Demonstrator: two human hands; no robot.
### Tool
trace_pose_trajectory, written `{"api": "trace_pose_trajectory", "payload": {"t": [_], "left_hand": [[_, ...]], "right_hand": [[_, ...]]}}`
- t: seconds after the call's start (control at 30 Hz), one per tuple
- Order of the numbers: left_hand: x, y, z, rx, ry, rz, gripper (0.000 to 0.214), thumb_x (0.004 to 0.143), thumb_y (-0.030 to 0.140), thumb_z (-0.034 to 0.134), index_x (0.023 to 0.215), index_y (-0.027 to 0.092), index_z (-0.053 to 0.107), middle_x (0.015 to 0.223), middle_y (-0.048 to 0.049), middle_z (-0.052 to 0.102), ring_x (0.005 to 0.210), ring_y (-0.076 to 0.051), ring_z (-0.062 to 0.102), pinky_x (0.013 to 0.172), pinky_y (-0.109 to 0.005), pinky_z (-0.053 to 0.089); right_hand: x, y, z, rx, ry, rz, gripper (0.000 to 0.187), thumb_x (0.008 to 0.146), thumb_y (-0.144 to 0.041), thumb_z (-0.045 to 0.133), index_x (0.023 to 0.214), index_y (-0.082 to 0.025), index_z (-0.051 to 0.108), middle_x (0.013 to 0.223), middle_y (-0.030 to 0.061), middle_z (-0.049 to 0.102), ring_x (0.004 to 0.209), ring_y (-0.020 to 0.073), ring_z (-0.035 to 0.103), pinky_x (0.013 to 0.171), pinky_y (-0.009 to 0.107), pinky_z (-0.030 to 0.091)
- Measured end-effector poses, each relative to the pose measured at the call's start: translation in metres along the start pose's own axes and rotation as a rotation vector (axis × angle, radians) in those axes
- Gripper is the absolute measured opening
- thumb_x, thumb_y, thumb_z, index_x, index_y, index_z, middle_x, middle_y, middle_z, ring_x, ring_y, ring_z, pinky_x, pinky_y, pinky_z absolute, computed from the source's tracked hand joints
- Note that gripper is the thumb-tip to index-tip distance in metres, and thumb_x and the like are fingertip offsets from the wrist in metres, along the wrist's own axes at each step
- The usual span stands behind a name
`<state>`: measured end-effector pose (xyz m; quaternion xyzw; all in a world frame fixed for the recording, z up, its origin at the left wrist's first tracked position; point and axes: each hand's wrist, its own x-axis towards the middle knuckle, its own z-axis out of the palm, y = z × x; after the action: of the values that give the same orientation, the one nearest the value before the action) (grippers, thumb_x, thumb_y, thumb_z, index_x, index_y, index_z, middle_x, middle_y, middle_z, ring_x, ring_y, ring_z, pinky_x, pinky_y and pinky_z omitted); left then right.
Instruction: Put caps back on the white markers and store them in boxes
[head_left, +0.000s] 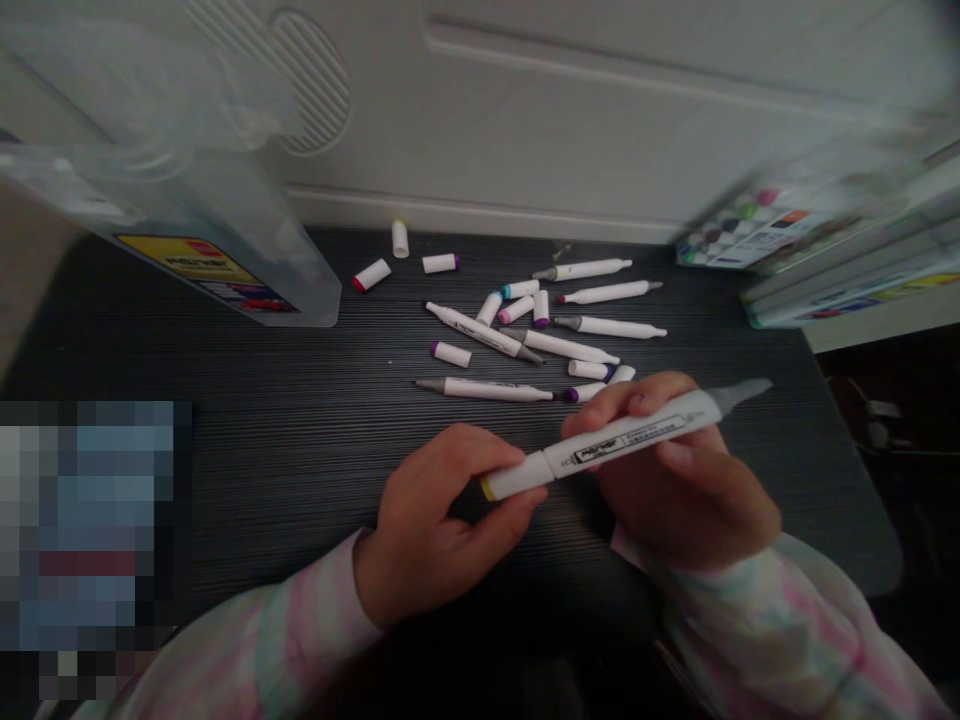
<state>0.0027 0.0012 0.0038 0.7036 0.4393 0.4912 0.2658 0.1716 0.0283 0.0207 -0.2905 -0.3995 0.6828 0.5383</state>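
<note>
A white marker pen [637, 432] is held between my two hands, tilted up to the right. My left hand [442, 520] pinches its yellow-ended cap [517, 477], which sits on the marker's left end. Around the barrel close the fingers and thumb of my right hand [682, 490]. The grey tip section [739, 395] at the right end is uncapped. Beyond my hands lie several uncapped white markers [495, 389] and loose caps with purple, pink, blue and red ends, among them a purple-ended cap [451, 354]. A yellow-ended cap [400, 239] stands farther back.
On the left stands a clear plastic marker case [292, 270]. At the right are a case filled with markers [739, 235] and another clear case [847, 290]. A pale panel [510, 150] rises behind the dark ribbed tabletop [300, 450]. A pixelated patch covers the lower left.
</note>
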Motion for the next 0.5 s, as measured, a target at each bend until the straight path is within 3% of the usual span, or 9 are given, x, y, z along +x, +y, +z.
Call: {"api": "trace_pose_trajectory", "payload": {"t": [0.3,0.5], "left_hand": [[-0.0016,-0.0010,0.0010,0.020,-0.014,-0.003,0.020,0.070,0.015,0.065,0.086,0.017,0.053,0.073,-0.0006,0.062,0.065,-0.010,0.059,0.061,-0.020,0.049],[0.0009,-0.0010,0.0017,0.020,0.006,0.027,0.021,0.069,0.013,0.066,0.086,0.017,0.054,0.075,-0.0013,0.063,0.068,-0.010,0.060,0.063,-0.020,0.049]], "right_hand": [[0.0022,0.0022,-0.0004,-0.013,0.016,0.015,0.010,0.072,-0.023,0.060,0.082,-0.022,0.061,0.079,0.0039,0.061,0.067,0.0159,0.056,0.060,0.031,0.046],[0.0024,0.0087,-0.0004,-0.083,0.053,-0.013,0.006,0.073,-0.026,0.059,0.075,-0.021,0.060,0.072,0.0017,0.051,0.061,0.0148,0.054,0.052,0.030,0.042]]}}
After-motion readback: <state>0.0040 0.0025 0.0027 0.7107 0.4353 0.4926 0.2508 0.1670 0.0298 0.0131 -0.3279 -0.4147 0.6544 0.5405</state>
